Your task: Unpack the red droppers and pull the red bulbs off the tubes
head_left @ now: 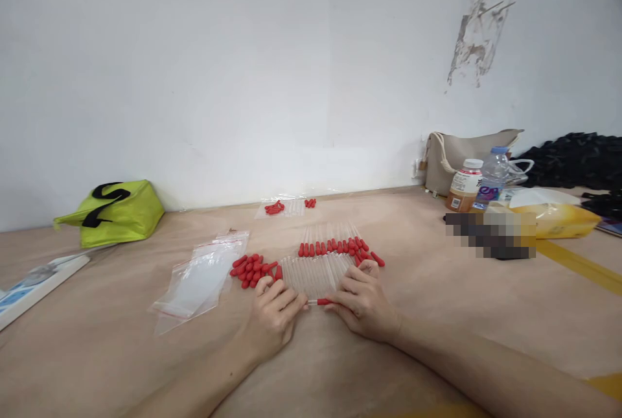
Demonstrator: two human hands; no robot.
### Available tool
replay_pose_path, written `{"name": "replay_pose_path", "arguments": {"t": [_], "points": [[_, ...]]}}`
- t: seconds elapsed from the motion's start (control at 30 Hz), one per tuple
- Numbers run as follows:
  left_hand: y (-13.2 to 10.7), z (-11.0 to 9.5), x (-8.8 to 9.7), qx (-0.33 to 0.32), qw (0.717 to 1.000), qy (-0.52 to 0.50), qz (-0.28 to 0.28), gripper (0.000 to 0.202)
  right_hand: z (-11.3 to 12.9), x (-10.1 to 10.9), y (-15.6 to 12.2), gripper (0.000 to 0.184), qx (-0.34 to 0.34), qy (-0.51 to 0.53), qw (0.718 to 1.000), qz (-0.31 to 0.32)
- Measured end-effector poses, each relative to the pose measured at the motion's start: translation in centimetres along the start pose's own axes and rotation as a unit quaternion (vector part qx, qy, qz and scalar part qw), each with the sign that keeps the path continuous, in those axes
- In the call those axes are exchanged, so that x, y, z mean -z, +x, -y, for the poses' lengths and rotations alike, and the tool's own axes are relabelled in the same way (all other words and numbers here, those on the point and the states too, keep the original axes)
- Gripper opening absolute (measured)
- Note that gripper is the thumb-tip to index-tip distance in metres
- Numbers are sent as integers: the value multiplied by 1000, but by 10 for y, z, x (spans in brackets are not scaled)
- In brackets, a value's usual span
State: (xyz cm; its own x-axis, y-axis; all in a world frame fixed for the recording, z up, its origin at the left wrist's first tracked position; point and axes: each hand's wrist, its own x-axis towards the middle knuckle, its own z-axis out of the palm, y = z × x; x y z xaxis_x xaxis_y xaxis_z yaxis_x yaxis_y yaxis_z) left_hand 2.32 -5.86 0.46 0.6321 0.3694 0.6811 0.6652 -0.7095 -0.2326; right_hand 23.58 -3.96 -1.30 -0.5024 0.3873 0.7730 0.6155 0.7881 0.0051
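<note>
My left hand (276,314) pinches the clear tube of a dropper, and my right hand (364,301) grips the red rubber bulb (322,302) at its other end. The bulb sits on the tube's end, between my two hands. Just beyond lies a row of bare clear tubes (315,275), side by side. Behind that row are several droppers (333,247) with red bulbs fitted, bulbs toward me. To the left of the tubes is a heap of loose red bulbs (250,270). Clear zip bags (199,282) lie further left.
Bagged red-bulbed droppers (275,208) lie near the wall. A lime-green bag (121,214) stands at left, above a white power strip (43,285). At right are a drink bottle (465,188), a water bottle (492,178), a beige bag (466,146) and a yellow tissue pack (558,214).
</note>
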Motion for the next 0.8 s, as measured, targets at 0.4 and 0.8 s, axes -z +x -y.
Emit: {"name": "replay_pose_path", "arguments": {"t": [0.4, 0.8], "points": [[-8, 5, 2, 2, 999, -43, 2, 22, -5, 15, -3, 12, 5, 44, 999, -5], [-4, 27, -10, 142, 990, 19, 7, 33, -123, 35, -5, 25, -485, 93, 867, 64]]}}
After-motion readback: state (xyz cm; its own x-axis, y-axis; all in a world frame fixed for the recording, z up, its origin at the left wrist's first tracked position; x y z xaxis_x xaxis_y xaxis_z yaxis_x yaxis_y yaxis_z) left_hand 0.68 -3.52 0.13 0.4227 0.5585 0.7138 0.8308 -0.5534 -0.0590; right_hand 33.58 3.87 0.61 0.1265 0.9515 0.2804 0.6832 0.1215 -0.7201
